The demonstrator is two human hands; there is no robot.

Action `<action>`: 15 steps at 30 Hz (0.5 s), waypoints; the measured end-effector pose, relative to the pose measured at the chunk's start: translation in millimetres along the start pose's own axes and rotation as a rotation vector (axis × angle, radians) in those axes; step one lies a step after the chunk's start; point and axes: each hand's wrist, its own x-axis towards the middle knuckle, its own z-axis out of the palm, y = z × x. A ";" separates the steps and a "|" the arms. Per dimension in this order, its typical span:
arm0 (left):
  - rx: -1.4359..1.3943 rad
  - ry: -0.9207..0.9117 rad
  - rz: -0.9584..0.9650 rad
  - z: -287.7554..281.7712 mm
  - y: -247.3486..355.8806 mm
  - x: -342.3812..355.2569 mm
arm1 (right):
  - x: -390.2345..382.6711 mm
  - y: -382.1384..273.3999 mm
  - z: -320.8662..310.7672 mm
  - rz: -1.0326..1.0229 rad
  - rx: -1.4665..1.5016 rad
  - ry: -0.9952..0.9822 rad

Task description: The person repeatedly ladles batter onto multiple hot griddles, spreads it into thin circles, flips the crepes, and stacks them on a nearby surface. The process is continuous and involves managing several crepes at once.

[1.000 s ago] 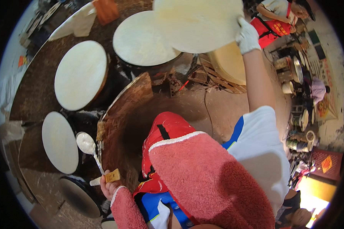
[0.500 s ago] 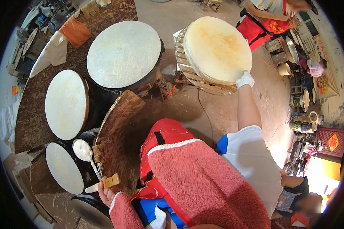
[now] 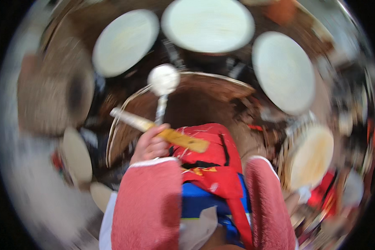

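My left hand [image 3: 151, 145] is bare below a pink fleece sleeve and closed around two tools. One is a ladle [image 3: 163, 80], its round bowl coated in thick white batter and pointing away from me. The other is a flat yellow wooden scraper [image 3: 187, 141] with a pale stick-like end, lying crosswise in my grip. Beyond them, large round griddles [image 3: 207, 25] with white sheets on top stand in an arc. At the lower right, my white-gloved right hand [image 3: 304, 195] is beside a stack of round pale flatbreads [image 3: 311, 157]; blur hides its fingers.
A curved brown rim [image 3: 214, 85] stands between me and the griddles. More white rounds lie on a far-left griddle [image 3: 126, 43], a right griddle [image 3: 283, 73] and a near-left griddle [image 3: 77, 156]. An orange cloth [image 3: 280, 11] lies at the back. Motion smears the surroundings.
My view has swung left, so the griddles now lie ahead and the stack at lower right. The ladle and scraper stay in my left hand, now nearer the middle.
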 end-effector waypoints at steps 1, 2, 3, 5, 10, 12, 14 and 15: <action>-0.056 0.063 0.068 -6.9 0.8 5.5 | -13.1 -23.2 42.8 -0.041 -0.053 -0.134; -0.012 0.019 0.040 -19.6 7.1 -4.0 | -46.2 -44.6 72.5 -0.096 -0.107 -0.273; 0.003 0.009 0.059 -31.5 6.2 -10.5 | -77.4 -65.5 104.3 -0.162 -0.165 -0.423; 0.059 0.055 0.223 -58.9 4.1 -27.0 | -159.5 -108.3 161.2 -0.331 -0.246 -0.753; 0.046 -0.101 0.567 -127.6 -29.4 -69.8 | -426.9 -180.9 220.0 -0.866 -0.455 -1.781; -0.003 -0.090 0.751 -162.3 -58.6 -83.7 | -520.3 -168.0 195.1 -1.125 -0.543 -2.203; -0.105 -0.027 0.926 -193.1 -94.1 -93.7 | -588.1 -144.3 155.3 -1.477 -0.581 -2.605; -0.214 0.031 1.009 -209.2 -127.1 -101.1 | -608.1 -122.9 126.3 -1.577 -0.564 -2.855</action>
